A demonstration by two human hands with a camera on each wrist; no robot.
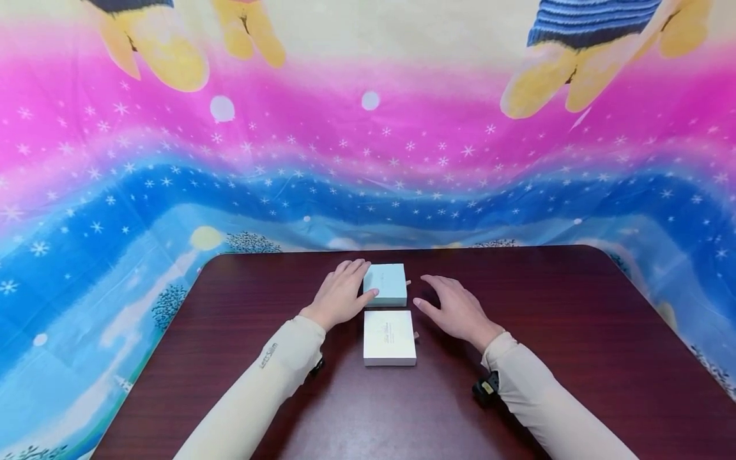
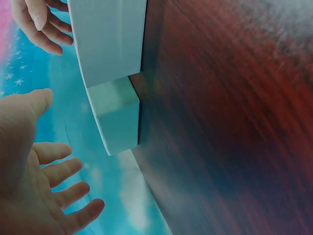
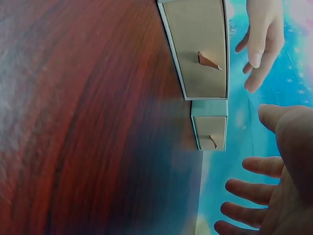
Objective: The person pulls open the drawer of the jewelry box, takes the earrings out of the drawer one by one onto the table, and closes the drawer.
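Observation:
A mint-green box (image 1: 386, 283) lies flat on the table, just beyond a white box (image 1: 389, 335) with faint printing on its lid. Both are drawer-style boxes; the right wrist view shows a small tan ribbon tab (image 3: 209, 60) on the white box's side and another tab (image 3: 213, 142) on the mint one. My left hand (image 1: 341, 294) hovers at the mint box's left edge, its thumb overlapping the box in the head view. In the left wrist view its spread fingers (image 2: 62, 171) hold nothing. To the right of the boxes, my right hand (image 1: 457, 310) is held apart from them, fingers loosely extended.
The boxes stand on a dark reddish wooden table (image 1: 230, 358) with rounded far corners. Behind it hangs a colourful printed cloth (image 1: 368, 160). Long light sleeves (image 1: 259, 377) cover both arms, and a black wrist device (image 1: 485, 388) sits at the right cuff.

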